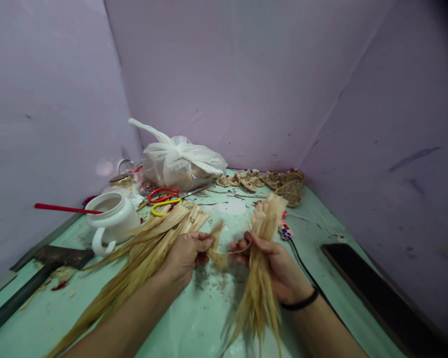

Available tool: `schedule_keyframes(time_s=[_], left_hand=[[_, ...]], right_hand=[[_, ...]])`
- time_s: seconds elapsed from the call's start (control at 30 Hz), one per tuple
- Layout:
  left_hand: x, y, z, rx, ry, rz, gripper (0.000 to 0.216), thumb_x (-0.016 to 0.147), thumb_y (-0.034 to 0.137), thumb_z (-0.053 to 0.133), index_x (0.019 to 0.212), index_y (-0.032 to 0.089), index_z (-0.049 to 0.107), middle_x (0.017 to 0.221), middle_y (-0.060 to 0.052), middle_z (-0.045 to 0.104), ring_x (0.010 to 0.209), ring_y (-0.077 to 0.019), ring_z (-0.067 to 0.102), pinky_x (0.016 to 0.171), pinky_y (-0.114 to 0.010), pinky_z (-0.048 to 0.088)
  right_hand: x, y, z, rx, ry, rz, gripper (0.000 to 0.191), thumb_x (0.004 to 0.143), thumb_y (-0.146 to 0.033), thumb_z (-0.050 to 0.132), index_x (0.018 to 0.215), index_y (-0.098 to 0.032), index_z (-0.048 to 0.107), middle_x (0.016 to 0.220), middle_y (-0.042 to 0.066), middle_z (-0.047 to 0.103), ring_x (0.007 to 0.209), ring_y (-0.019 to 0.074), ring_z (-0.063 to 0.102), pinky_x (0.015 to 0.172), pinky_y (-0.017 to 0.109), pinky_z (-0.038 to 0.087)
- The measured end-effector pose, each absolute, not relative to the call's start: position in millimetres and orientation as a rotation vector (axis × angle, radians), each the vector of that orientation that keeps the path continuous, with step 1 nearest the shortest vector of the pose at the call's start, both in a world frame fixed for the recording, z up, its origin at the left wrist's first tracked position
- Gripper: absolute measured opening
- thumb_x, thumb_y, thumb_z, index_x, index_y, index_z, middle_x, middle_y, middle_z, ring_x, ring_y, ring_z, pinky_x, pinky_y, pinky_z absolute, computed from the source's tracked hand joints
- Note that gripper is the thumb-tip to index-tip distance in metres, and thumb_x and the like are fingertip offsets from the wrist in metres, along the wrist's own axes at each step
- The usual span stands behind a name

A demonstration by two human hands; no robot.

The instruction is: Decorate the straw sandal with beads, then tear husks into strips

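My right hand (274, 266) is closed round a bundle of dry straw-coloured leaf strips (260, 288) that stands upright, its top near the table's middle and its frayed ends fanning toward me. My left hand (188, 256) pinches a single narrow strip (216, 248) that runs across to the bundle. A thin strand loops between the two hands. Under my left forearm lies a long pile of the same dry leaves (149, 253) on the pale green table (201, 318).
A white teapot (112, 219) with a red stick, red and yellow scissors (164, 199), a white plastic bag (181, 161) and woven straw pieces (283, 184) sit at the back. A dark cleaver (41, 273) lies left, a black slab (377, 293) right. Lilac walls enclose three sides.
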State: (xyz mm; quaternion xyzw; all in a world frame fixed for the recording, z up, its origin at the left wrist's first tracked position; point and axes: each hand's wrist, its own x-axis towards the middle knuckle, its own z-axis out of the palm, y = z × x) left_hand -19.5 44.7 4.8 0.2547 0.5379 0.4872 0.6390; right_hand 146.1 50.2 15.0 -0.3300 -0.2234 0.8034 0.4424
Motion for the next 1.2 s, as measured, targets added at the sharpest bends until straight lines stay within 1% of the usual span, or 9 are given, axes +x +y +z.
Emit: schedule_keyframes(time_s=[0.1, 0.2, 0.33, 0.43, 0.53, 0.63, 0.73, 0.9, 1.2], left_hand=[[-23.2, 47.6, 4.1, 0.585, 1.256, 1.135, 0.021, 0.047, 0.021, 0.073, 0.058, 0.013, 0.057, 0.049, 0.005, 0.052, 0.043, -0.0063, 0.045, 0.043, -0.018, 0.034], [-25.5, 49.5, 4.0, 0.602, 1.267, 1.141, 0.022, 0.048, 0.023, 0.072, 0.059, 0.014, 0.056, 0.051, 0.005, 0.051, 0.045, -0.0068, 0.044, 0.043, -0.019, 0.034], [-25.0, 50.1, 3.3, 0.642, 1.287, 1.138, 0.022, 0.046, 0.025, 0.071, 0.057, 0.014, 0.056, 0.049, 0.004, 0.050, 0.044, -0.0069, 0.043, 0.043, -0.019, 0.030], [-19.6, 46.8, 3.8, 0.685, 1.312, 1.130, 0.022, 0.044, 0.022, 0.073, 0.056, 0.013, 0.057, 0.046, 0.005, 0.051, 0.041, -0.0063, 0.041, 0.044, -0.019, 0.028], [-10.8, 39.6, 4.9, 0.744, 1.305, 1.111, 0.021, 0.042, 0.020, 0.073, 0.054, 0.013, 0.057, 0.044, 0.004, 0.052, 0.040, -0.0063, 0.040, 0.043, -0.020, 0.027], [-3.7, 32.0, 4.3, 0.810, 1.299, 1.072, 0.018, 0.044, 0.021, 0.070, 0.051, 0.013, 0.055, 0.041, 0.003, 0.051, 0.039, -0.0068, 0.038, 0.042, -0.020, 0.026], [-1.4, 28.2, 2.5, 0.848, 1.307, 1.050, 0.013, 0.046, 0.021, 0.065, 0.051, 0.014, 0.056, 0.041, 0.003, 0.049, 0.039, -0.0070, 0.037, 0.042, -0.021, 0.024], [-3.6, 28.8, 2.9, 0.838, 1.316, 1.074, 0.013, 0.047, 0.022, 0.066, 0.050, 0.012, 0.059, 0.044, 0.003, 0.049, 0.043, -0.0070, 0.037, 0.046, -0.021, 0.024], [-0.7, 27.0, 0.3, 0.730, 1.197, 1.047, 0.016, 0.045, 0.022, 0.069, 0.050, 0.011, 0.059, 0.043, 0.003, 0.050, 0.042, -0.0059, 0.038, 0.047, -0.020, 0.027]], right_hand=[[166.6, 54.9, 27.4, -0.712, -0.508, 2.004, 0.020, 0.056, -0.021, 0.076, 0.060, -0.016, 0.057, 0.048, -0.007, 0.045, 0.044, 0.0059, 0.046, 0.049, 0.019, 0.048], [187.9, 57.3, 40.0, -0.647, -0.569, 1.976, 0.017, 0.062, -0.019, 0.072, 0.064, -0.016, 0.055, 0.048, -0.010, 0.034, 0.036, 0.0011, 0.024, 0.038, 0.013, 0.039], [196.2, 57.1, 46.3, -0.641, -0.643, 1.928, 0.017, 0.065, -0.023, 0.069, 0.064, -0.017, 0.054, 0.050, -0.010, 0.027, 0.037, 0.0015, 0.008, 0.027, 0.009, 0.016], [177.1, 52.9, 36.2, -0.791, -0.701, 1.814, 0.026, 0.058, -0.025, 0.075, 0.061, -0.017, 0.050, 0.049, -0.010, 0.028, 0.038, 0.0012, 0.009, 0.029, 0.011, 0.010], [147.3, 45.2, 18.1, -1.016, -0.838, 1.748, 0.032, 0.054, -0.029, 0.078, 0.061, -0.016, 0.049, 0.046, -0.011, 0.028, 0.037, 0.0005, 0.014, 0.030, 0.013, 0.011], [126.8, 38.2, 4.1, -1.142, -0.959, 1.719, 0.036, 0.053, -0.037, 0.077, 0.067, -0.014, 0.053, 0.048, -0.009, 0.035, 0.038, 0.0017, 0.023, 0.033, 0.015, 0.015], [121.3, 35.2, -0.5, -1.207, -0.996, 1.668, 0.036, 0.052, -0.038, 0.077, 0.065, -0.013, 0.054, 0.048, -0.007, 0.039, 0.040, 0.0030, 0.026, 0.034, 0.018, 0.015], [122.8, 35.8, -1.6, -1.259, -1.050, 1.598, 0.034, 0.054, -0.039, 0.075, 0.060, -0.015, 0.053, 0.046, -0.008, 0.036, 0.038, 0.0043, 0.025, 0.034, 0.020, 0.016], [121.2, 31.7, -2.8, -1.098, -1.041, 1.759, 0.034, 0.058, -0.042, 0.073, 0.061, -0.015, 0.054, 0.045, -0.008, 0.035, 0.038, 0.0034, 0.022, 0.034, 0.020, 0.012]])
